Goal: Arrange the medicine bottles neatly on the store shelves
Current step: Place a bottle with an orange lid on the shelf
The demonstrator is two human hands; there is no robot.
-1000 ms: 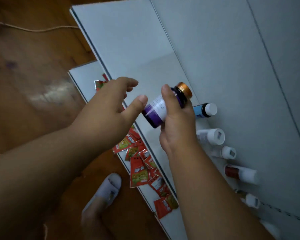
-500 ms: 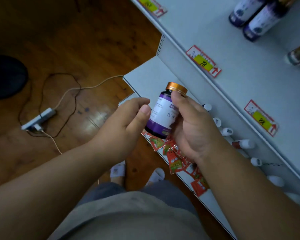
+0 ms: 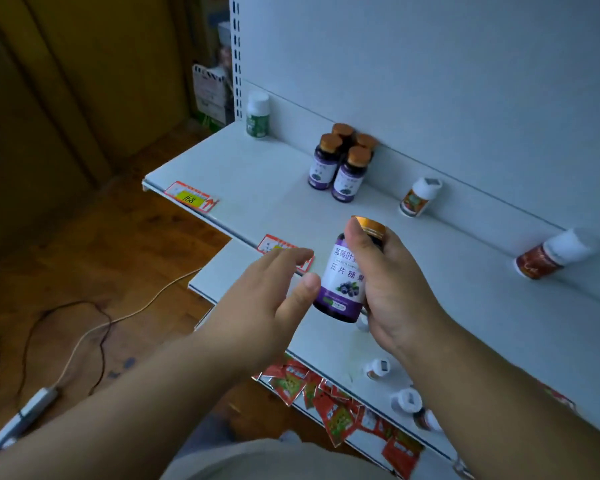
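My right hand (image 3: 392, 289) grips a purple medicine bottle (image 3: 343, 282) with a gold cap and a white label, held upright over the front of the grey shelf (image 3: 257, 188). My left hand (image 3: 260, 303) is open just left of the bottle, its thumb close to the bottle's lower side; contact is unclear. Several matching purple bottles (image 3: 342, 162) stand in a cluster at the back of the shelf. A green-labelled white bottle (image 3: 257, 114) stands at the far left corner. Two red-labelled bottles (image 3: 418, 197) (image 3: 548, 256) lean against the back panel.
Price tags (image 3: 191, 197) sit on the shelf's front edge. A lower shelf holds white-capped bottles (image 3: 406, 400) and red sachets (image 3: 336, 407). On the wooden floor at left lie cables and a power strip (image 3: 25, 410).
The view has tilted up from the lower shelf to the upper one. The bottle has come up to this shelf in my right hand, and my left hand has come off it and opened.
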